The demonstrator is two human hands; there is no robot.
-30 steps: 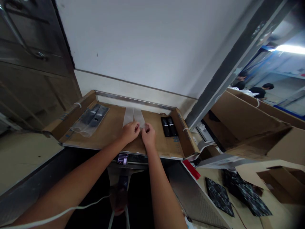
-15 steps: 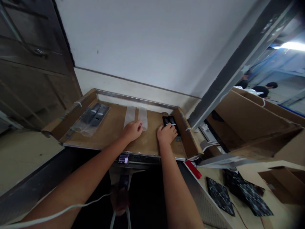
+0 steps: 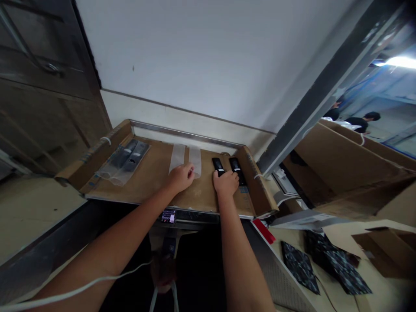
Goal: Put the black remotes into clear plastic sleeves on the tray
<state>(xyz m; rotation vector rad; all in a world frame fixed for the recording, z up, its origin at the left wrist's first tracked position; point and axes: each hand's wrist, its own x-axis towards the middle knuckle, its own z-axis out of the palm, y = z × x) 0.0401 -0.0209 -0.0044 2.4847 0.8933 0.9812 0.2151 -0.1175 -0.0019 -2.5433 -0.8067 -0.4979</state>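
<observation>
On the cardboard-lined tray (image 3: 156, 173), my right hand (image 3: 226, 183) is closed over the near end of a slim black oblong item (image 3: 218, 166), perhaps a remote control. A second black item (image 3: 236, 167) with a small white label lies just to its right, by my fingertips. My left hand (image 3: 181, 178) rests with curled fingers at the near ends of two flat translucent sleeves, a left sleeve (image 3: 177, 156) and a right sleeve (image 3: 195, 158). Whatever its fingers pinch is hidden. At the tray's left lie filled clear sleeves (image 3: 125, 162) with dark items inside.
Cardboard walls (image 3: 256, 184) edge the tray, and a white wall (image 3: 182, 65) rises behind it. A phone (image 3: 168, 216) sits below the front edge. Open cardboard boxes (image 3: 351, 169) and dark patterned packs (image 3: 300, 264) are at right. People (image 3: 360, 121) are in the far right background.
The two black items, side by side before, are now apart. My right hand has shifted the left one slightly leftward. My left hand stays in place.
</observation>
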